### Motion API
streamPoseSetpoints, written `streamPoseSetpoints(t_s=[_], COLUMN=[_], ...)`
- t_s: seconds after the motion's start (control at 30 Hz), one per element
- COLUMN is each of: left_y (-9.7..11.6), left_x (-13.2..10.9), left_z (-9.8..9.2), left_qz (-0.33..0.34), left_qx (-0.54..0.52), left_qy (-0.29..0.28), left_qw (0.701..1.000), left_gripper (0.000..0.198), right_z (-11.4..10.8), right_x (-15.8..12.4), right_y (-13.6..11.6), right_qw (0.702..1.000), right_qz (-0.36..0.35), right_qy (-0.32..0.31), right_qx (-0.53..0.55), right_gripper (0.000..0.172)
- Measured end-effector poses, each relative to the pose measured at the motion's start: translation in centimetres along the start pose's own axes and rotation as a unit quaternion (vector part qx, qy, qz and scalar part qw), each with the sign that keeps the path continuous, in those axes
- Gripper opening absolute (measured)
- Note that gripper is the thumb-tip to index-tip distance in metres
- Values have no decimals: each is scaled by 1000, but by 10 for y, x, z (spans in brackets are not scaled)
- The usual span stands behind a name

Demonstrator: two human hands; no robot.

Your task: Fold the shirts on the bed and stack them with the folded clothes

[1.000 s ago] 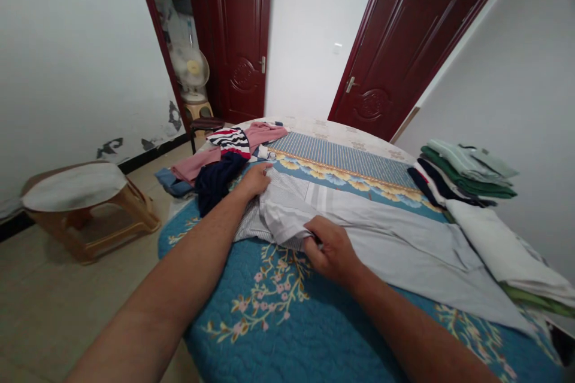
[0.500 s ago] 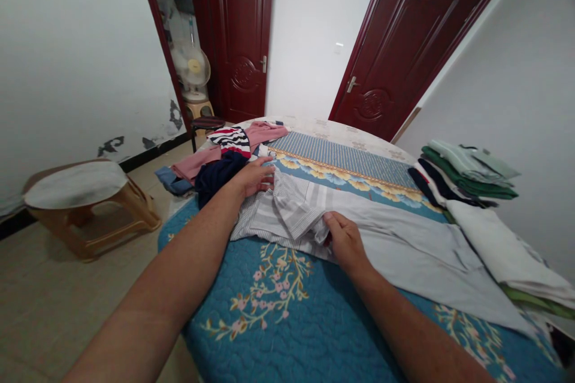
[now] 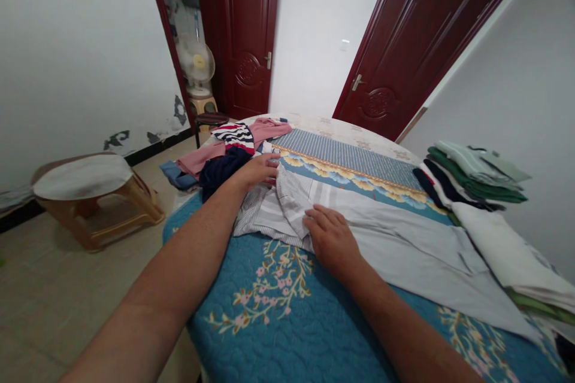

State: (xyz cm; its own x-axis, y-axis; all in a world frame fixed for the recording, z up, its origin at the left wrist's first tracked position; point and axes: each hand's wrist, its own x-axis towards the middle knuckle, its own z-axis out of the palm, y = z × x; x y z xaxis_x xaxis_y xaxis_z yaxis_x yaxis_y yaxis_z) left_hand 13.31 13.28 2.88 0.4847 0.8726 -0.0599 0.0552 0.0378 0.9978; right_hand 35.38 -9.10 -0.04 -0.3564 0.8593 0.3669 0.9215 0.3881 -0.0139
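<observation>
A light grey garment (image 3: pixel 386 221) lies stretched across the table, with a folded striped part at its left end. I cannot tell its exact kind. My left hand (image 3: pixel 259 172) rests at the far left corner of the striped part, fingers stretched out and apart. On the near side of the same fold, my right hand (image 3: pixel 330 236) lies palm down, its fingers spread flat on the cloth. Beneath the garment is a teal quilted cover (image 3: pixel 287 341) with embroidered flowers.
Rumpled clothes lie at the far left: a navy piece (image 3: pixel 220 170), a pink one (image 3: pixel 272 127) and a striped one (image 3: pixel 238 136). On the right sit folded green clothes (image 3: pixel 483 173) and a folded white cloth (image 3: pixel 507 245). A plastic stool (image 3: pixel 90 191) stands left of the table.
My right hand has let go of the pinched edge of the striped part and now lies flat on it. My left hand has barely moved. The view has shifted slightly.
</observation>
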Motion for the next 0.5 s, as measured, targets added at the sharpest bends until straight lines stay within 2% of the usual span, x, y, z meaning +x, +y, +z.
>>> streamPoseSetpoints(t_s=[0.1, 0.23, 0.3, 0.4, 0.5], left_y=[3, 0, -6, -17, -24], left_x=[-3, -3, 1, 6, 9], left_z=[-17, -29, -28, -22, -17], left_qz=[38, 78, 95, 102, 99], left_qx=[70, 249, 329, 404, 401], left_qy=[-52, -94, -70, -11, 40], left_qw=[995, 961, 937, 909, 910], left_gripper=[84, 98, 105, 110, 104], right_z=[2, 0, -3, -7, -5], right_x=[5, 9, 10, 10, 10], right_y=[-3, -4, -5, -8, -10], right_qw=[998, 995, 994, 995, 994], right_qz=[20, 79, 89, 70, 70], right_qy=[-49, -51, -50, -65, -72], right_qx=[21, 45, 38, 35, 44], right_gripper=[31, 29, 32, 38, 35])
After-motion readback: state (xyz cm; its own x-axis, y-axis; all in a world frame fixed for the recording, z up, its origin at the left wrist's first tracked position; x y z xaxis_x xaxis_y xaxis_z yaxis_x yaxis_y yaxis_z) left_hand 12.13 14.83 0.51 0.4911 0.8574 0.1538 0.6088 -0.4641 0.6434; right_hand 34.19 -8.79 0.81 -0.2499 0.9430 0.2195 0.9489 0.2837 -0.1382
